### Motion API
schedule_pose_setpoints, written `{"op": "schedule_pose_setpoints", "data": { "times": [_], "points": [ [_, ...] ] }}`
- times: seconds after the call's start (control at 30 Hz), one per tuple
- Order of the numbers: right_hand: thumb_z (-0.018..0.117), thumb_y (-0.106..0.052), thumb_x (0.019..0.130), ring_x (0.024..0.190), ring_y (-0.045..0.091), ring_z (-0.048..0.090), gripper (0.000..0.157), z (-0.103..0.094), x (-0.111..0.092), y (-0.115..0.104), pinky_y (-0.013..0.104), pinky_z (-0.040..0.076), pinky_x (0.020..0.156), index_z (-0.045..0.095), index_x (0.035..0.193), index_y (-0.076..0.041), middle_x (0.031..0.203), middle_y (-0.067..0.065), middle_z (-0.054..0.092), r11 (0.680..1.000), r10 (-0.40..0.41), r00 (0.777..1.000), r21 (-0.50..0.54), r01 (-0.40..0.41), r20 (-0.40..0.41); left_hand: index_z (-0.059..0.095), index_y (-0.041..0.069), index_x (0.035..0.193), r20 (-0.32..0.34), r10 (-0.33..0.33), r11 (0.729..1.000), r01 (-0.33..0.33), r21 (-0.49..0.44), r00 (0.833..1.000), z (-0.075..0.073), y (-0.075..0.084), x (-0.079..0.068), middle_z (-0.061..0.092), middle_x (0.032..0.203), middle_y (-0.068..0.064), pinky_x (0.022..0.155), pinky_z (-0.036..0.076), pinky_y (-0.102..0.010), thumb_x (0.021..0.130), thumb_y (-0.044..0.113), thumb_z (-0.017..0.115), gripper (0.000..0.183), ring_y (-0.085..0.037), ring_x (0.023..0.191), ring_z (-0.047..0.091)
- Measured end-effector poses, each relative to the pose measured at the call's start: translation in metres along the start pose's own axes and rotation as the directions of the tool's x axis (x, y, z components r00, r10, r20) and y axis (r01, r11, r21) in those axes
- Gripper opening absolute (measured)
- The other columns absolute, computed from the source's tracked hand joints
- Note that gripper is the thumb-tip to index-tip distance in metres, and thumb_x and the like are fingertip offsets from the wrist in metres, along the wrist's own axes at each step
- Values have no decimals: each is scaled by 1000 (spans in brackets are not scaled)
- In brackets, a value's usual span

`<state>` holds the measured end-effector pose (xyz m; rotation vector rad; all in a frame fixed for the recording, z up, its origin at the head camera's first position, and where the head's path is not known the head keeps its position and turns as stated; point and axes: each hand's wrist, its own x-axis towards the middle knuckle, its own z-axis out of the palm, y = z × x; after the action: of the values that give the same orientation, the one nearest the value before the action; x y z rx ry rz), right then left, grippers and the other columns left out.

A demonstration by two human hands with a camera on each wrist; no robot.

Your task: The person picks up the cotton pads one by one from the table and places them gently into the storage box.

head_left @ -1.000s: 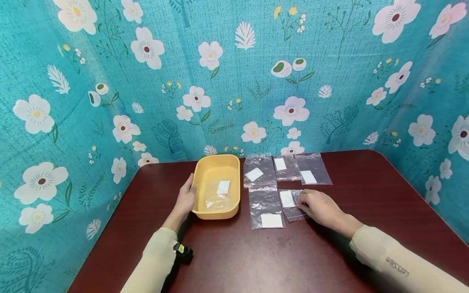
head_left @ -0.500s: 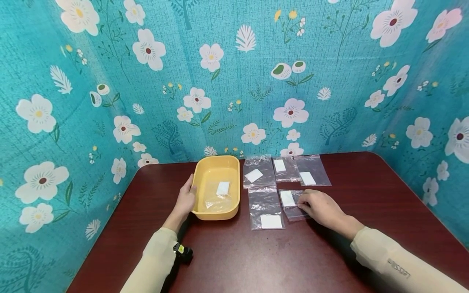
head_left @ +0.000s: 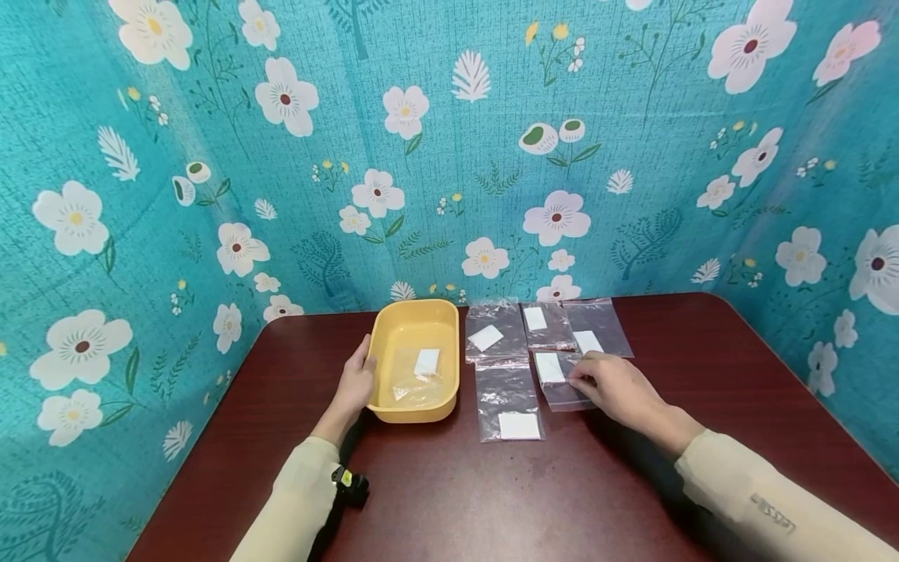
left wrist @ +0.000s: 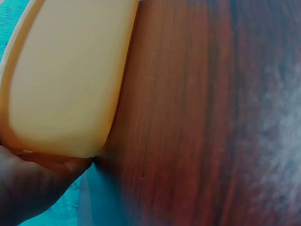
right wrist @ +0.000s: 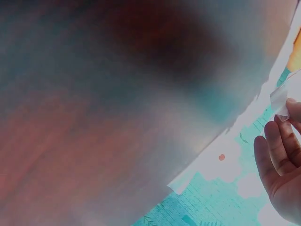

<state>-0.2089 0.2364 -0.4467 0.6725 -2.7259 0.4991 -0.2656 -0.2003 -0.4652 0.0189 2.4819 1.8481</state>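
Observation:
My left hand [head_left: 357, 382] grips the left rim of a yellow plastic tub [head_left: 449, 390]. The left wrist view shows that hand [left wrist: 35, 186] against the end of the tub [left wrist: 70, 84]. Inside the tub lies a clear plastic bag [head_left: 414, 392] with a white piece [head_left: 427, 362] in it. My right hand [head_left: 621, 388] pinches the right side of a small clear zip bag [head_left: 566, 398] holding a white rectangle [head_left: 549, 368]. In the right wrist view, thumb and fingertips of the right hand [right wrist: 284, 179] meet on the bag's corner [right wrist: 279, 101].
More clear bags with white pieces lie on the dark red table [head_left: 449, 499]: one at the front [head_left: 504, 390], one at the back left [head_left: 499, 320], one at the back middle [head_left: 555, 328], one at the back right [head_left: 605, 320]. A flowered teal cloth [head_left: 435, 156] hangs behind.
The zip bag in my right hand has risen slightly from the table and shifted toward the back bags, partly covering the back right one. My left hand and the tub stay put.

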Motion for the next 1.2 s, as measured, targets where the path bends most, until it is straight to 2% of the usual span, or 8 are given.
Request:
{"op": "schedule_pose_setpoints", "data": {
  "times": [0.37,0.7,0.93,1.2],
  "points": [
    [83,-9,81,72,11,59,10,-16,13,-3,35,54,64,79,88,-14,81,-6,66,1000,-20,998,-14,19,-55,11,6,162,-8,4,1000,-4,21,1000,0,-1,1,11,168,-9,119,19,-49,110,11,30,55,-28,152,11],
    [83,-10,82,70,12,55,8,-24,22,-4,36,52,64,79,89,-13,81,-4,66,1000,-6,998,-26,5,-60,10,6,162,-10,16,1000,-15,27,1000,0,0,1,11,167,-9,119,18,-49,110,11,30,55,-28,152,11],
    [82,-9,82,71,12,57,7,-22,25,-8,36,51,64,79,88,-14,82,-4,65,999,-40,997,-16,39,-70,11,5,161,-8,26,999,-26,19,1000,0,-1,1,11,167,-9,119,19,-48,110,11,30,55,-27,152,11],
    [81,-10,84,68,11,54,5,-12,36,-20,35,49,62,77,85,-13,78,-6,62,998,-66,996,7,67,-60,10,8,162,-7,9,1000,-9,18,1000,1,0,1,11,167,-8,119,19,-48,110,12,30,55,-27,152,11]
  ]
}}
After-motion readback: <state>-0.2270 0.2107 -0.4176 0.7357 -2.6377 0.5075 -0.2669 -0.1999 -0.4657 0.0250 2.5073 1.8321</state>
